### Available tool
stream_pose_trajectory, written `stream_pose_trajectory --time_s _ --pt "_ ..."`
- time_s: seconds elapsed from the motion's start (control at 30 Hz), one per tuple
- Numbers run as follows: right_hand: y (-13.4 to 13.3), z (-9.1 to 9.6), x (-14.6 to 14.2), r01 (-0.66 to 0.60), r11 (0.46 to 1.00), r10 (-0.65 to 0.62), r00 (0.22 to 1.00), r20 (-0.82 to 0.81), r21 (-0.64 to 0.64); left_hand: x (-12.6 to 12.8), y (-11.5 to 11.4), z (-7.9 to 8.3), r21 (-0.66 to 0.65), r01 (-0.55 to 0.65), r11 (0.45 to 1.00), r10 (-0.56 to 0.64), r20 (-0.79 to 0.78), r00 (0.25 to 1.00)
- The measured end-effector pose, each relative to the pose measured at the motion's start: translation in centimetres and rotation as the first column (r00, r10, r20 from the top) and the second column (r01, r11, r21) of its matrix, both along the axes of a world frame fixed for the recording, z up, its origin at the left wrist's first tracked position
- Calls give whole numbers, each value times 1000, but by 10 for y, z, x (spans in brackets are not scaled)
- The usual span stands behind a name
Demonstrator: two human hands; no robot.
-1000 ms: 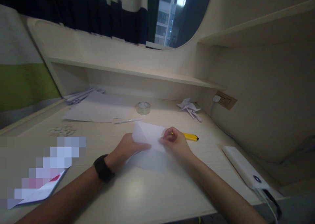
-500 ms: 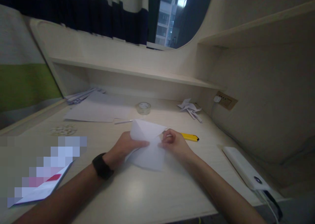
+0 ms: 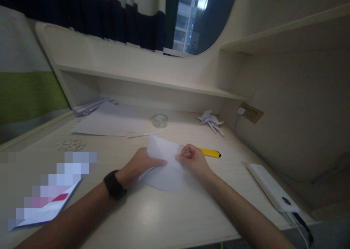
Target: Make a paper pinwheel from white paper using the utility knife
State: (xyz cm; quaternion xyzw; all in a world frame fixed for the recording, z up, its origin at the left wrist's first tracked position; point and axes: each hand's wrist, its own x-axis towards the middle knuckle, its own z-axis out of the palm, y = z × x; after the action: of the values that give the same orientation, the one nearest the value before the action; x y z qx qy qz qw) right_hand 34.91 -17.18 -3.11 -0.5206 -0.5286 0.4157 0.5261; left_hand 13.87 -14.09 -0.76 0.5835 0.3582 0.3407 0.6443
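The paper point(image 3: 164, 150) is held up just above the desk point(image 3: 153, 220), between the person's two hands. It is white and creased, one corner standing up towards eleven o'clock; its long axis runs roughly from there to five, where the lower part hangs loose.

The left hand point(image 3: 142, 163) comes in at about eight, nearly closed, thumb laid flat across the paper and pointing to three, the other fingers hidden behind. A black watch point(image 3: 115, 184) circles that wrist. The right hand point(image 3: 194, 159), at three, has thumb and forefinger pinched together on the paper's right edge, the remaining fingers curled in.

Just past the right hand, a little short of three, a yellow cutter point(image 3: 211, 152) lies partly hidden. The tape point(image 3: 160, 120) sits at twelve, a white stick point(image 3: 142, 135) between ten and eleven. Sheets point(image 3: 106, 121) are spread at ten, rolls point(image 3: 93, 107) behind them. From where I stand, a pinwheel point(image 3: 209, 119) lies between one and two, a socket point(image 3: 250, 112) is on the wall at two, and a power bank point(image 3: 273, 189) is between three and four. Small pale pieces point(image 3: 71, 144) are heaped between nine and ten.
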Motion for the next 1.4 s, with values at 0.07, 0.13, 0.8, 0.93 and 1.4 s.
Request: stream_pose_trajectory --time_s 0.07,0.13,0.8,0.93,1.4 --pt "-1 1 0 8 1000 -8 1000 7 11 0 0 -1 4 0 1000 0 1 1000" --pt "-2 3 1 -39 999 38 999 7 20 -1 1 -1 9 -4 1000 3 26 1000" --pt "-4 8 1 -6 1000 6 998 65 1 -2 4 -3 15 -39 999 38 35 999" --pt "-5 6 2 -40 999 39 998 46 25 -2 3 1 23 -19 1000 18 25 1000" --pt "-4 -1 -3 18 996 -19 1000 12 92 -4 4 0 5 55 998 -55 12 998"
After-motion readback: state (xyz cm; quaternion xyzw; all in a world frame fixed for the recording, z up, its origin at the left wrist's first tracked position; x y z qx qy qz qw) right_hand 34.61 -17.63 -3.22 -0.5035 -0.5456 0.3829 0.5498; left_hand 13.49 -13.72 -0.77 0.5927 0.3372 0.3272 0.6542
